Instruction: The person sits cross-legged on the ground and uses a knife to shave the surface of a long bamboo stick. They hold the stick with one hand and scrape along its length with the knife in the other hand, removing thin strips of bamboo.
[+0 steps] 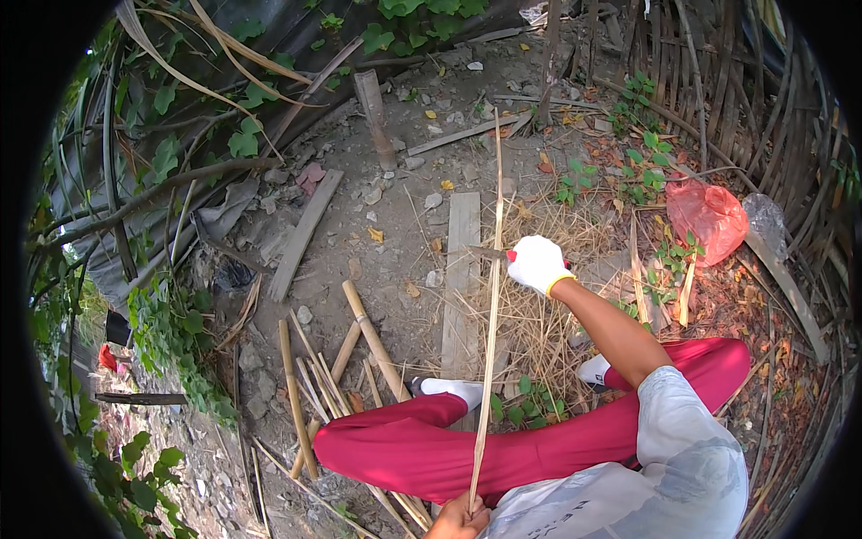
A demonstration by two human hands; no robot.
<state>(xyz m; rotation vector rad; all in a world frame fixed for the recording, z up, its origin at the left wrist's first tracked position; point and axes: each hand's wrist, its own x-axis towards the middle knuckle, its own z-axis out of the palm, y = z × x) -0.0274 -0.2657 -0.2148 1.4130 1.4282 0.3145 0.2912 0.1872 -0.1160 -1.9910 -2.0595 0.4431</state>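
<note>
A long pale bamboo strip (493, 305) runs almost upright through the view, crossing over my leg. Its near end is gripped in my bare left hand (461, 519), low at the picture's bottom edge. My right hand (537, 265) wears a white glove with a yellow cuff and is closed around a knife's red handle. The knife's dark blade (483, 253) points left and meets the strip about midway up; whether it is cutting in, I cannot tell. Beneath the blade lies a weathered wooden plank (461, 310).
Cut bamboo poles (374, 340) and thin strips lie left of my legs. Straw-like shavings (543, 332) cover the ground by the plank. A second board (305, 235) lies farther left. A red plastic bag (706, 218) sits at right before a stick fence (754, 99). A post (375, 121) stands ahead.
</note>
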